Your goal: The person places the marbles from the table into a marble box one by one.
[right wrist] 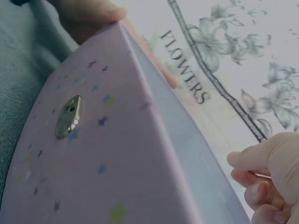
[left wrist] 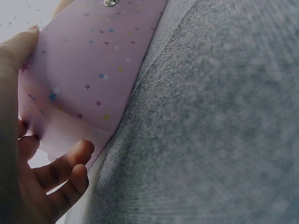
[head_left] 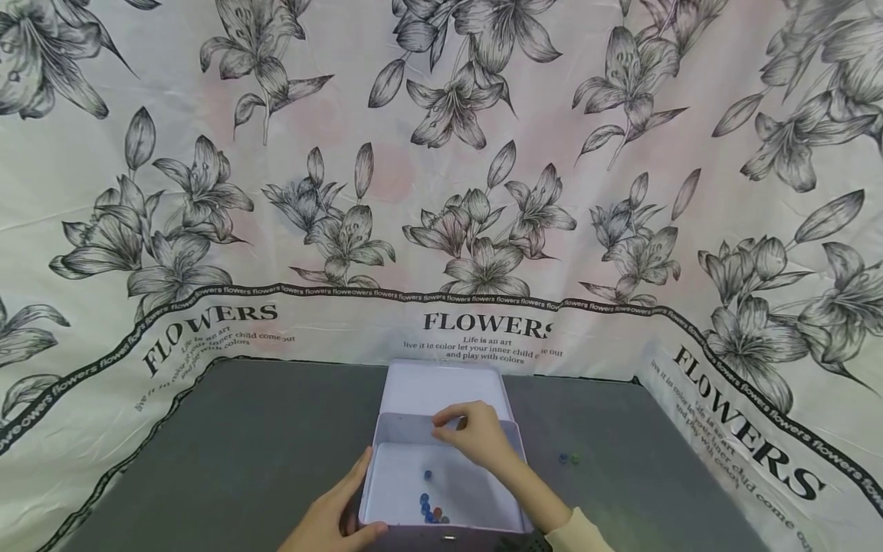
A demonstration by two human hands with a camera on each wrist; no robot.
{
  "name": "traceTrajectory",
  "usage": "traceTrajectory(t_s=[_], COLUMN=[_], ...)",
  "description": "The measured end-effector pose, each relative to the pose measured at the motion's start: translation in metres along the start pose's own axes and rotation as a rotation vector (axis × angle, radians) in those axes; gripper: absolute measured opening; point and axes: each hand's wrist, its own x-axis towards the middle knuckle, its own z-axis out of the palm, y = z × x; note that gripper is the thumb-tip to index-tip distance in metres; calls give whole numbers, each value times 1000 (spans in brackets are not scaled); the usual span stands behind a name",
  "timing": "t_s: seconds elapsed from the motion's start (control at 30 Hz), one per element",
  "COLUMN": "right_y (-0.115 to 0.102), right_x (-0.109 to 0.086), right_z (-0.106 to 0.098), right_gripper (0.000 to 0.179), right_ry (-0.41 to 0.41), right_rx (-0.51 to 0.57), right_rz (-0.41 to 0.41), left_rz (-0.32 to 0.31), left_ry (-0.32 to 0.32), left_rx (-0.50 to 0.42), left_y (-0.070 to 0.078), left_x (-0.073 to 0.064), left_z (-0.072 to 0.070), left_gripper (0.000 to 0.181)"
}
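Observation:
A pink tin box [head_left: 373, 483] printed with small stars stands with its lid [head_left: 444, 387] raised at the back. Inside, several blue marbles [head_left: 425, 507] and a reddish one [head_left: 438, 512] lie near the front wall; a single dark blue marble [head_left: 428, 475] sits farther back. My left hand [head_left: 334, 510] holds the box's front left corner, thumb [left wrist: 25, 44] on the front face. Above the box's interior hovers my right hand [head_left: 472, 437], thumb and forefinger bent toward each other. Nothing shows between their tips in the head view or the right wrist view.
Right of the box, a blue marble [head_left: 563, 458] and a green marble [head_left: 575, 459] lie on the grey tabletop [head_left: 276, 429]. A metal clasp [right wrist: 68, 117] juts from the box's front. Flower-printed cloth [head_left: 359, 322] hangs around the table's back and sides.

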Motion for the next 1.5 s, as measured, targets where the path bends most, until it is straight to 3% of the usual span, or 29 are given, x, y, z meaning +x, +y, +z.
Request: traceTrajectory(t_s=[0.3, 0.5, 0.67, 0.9, 1.17, 1.5], right_y=[15, 26, 39, 62, 92, 136], right_x=[-10, -21, -31, -51, -70, -92], right_z=[-28, -56, -81, -114, -137, -137], right_gripper=[15, 17, 19, 24, 27, 29], right_ry=[97, 217, 312, 384, 436, 394], right_rx=[68, 91, 42, -42, -79, -138], right_rz=[71, 131, 194, 256, 310, 409], left_rz=[69, 89, 86, 81, 67, 39], left_ry=[53, 73, 81, 79, 57, 28], left_rx=[99, 89, 91, 96, 70, 29], left_y=[3, 4, 3, 3, 3, 0], left_x=[9, 9, 8, 9, 5, 0], left_z=[-3, -4, -4, -2, -1, -2], left_gripper=[105, 103, 103, 103, 106, 105])
